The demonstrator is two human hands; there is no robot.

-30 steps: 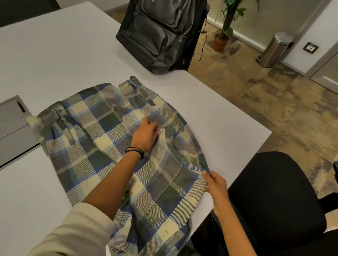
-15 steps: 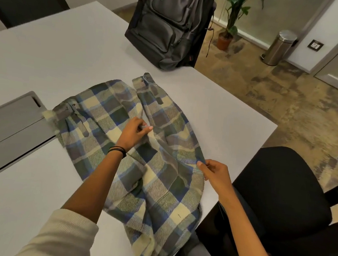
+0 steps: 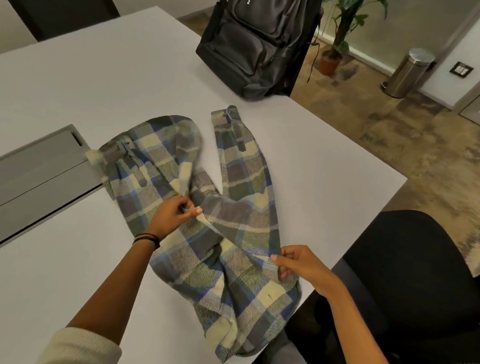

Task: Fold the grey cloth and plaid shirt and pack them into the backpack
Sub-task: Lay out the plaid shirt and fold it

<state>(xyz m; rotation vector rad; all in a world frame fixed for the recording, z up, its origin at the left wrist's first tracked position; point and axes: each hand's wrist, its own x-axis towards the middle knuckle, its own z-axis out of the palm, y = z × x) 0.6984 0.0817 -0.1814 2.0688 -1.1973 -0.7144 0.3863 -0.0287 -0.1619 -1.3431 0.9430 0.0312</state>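
The plaid shirt [image 3: 232, 281], bunched at the near edge of the table [image 3: 49, 266], is pinched mid-body by the left hand [image 3: 170, 219] and at its side by the right hand [image 3: 304, 265], so the overhanging tail could be dragged off if pulled unevenly.

We hold both forearms stretched forward; our left hand [image 3: 170, 219] pinches the plaid shirt [image 3: 238, 219] with curled fingers [image 3: 194, 210]; our right hand [image 3: 301, 264] pinches its edge likewise.

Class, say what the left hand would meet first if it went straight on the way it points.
Probably the far sleeve of the plaid shirt, ahead of the left hand; the backpack stands beyond.
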